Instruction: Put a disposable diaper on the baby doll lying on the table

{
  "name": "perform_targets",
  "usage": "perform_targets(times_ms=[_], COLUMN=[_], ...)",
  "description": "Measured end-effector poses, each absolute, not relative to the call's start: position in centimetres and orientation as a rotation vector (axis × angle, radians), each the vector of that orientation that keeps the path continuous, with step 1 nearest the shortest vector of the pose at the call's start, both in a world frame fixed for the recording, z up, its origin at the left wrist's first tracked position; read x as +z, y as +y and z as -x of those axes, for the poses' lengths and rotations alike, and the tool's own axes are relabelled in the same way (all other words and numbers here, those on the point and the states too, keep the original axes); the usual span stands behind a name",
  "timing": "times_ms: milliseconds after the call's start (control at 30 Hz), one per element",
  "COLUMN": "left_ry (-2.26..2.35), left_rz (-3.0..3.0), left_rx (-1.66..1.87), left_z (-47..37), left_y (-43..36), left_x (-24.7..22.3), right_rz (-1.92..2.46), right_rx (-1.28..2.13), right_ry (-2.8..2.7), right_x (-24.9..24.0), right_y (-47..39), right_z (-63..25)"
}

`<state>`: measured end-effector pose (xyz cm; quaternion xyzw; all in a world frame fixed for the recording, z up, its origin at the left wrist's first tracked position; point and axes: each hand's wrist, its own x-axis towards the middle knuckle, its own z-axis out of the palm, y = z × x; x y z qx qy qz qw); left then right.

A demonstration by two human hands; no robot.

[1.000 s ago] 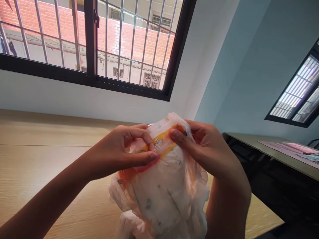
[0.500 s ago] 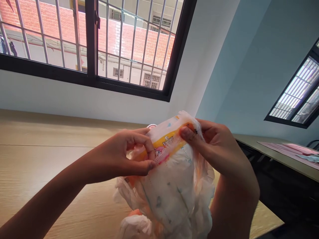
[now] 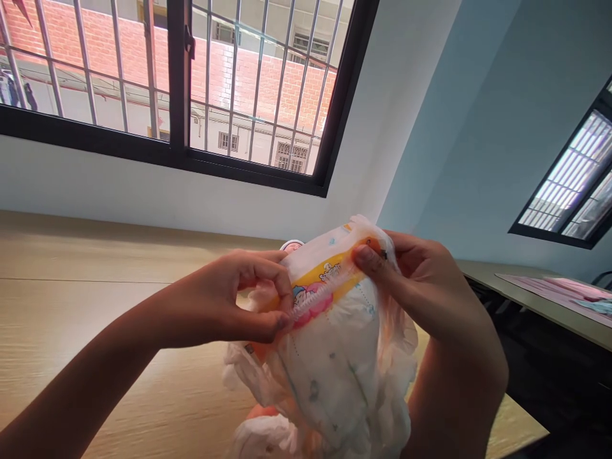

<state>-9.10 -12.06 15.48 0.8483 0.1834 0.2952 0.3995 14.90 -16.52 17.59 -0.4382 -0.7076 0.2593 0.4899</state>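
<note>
A white disposable diaper (image 3: 329,363) with small printed figures hangs between my hands above the table. Across its front runs a yellow band (image 3: 313,274) with lettering and a pink and blue cartoon. My left hand (image 3: 248,296) pinches the band at its left part, thumb below and index finger above. On the upper right corner my right hand (image 3: 401,274) is closed, its thumb pressed on the band and its other fingers behind. The diaper's ruffled edges hang loose at both sides. Behind it peeks a small rounded pinkish thing with a white rim (image 3: 291,245), mostly hidden.
Below the diaper lie a bunched white piece (image 3: 268,437) and an orange-pink patch, both partly covered. The light wooden table (image 3: 71,319) meets the wall under a barred window (image 3: 253,83). At right, another table (image 3: 482,274) bears a pink sheet (image 3: 549,293).
My left hand has slid slightly left along the band and my right hand slightly right. More of the cartoon print shows between them. The view has shifted a little.
</note>
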Motion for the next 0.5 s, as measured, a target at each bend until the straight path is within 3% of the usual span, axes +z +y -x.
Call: perform_targets(times_ms=[500], left_ry=[0.459], left_rz=[-1.987], left_rx=[0.715], left_z=[8.8], left_y=[-12.0], left_x=[15.1], right_rz=[1.050], right_rx=[0.651], right_ry=[-1.696], right_x=[17.2], right_y=[-16.0], right_z=[-14.3])
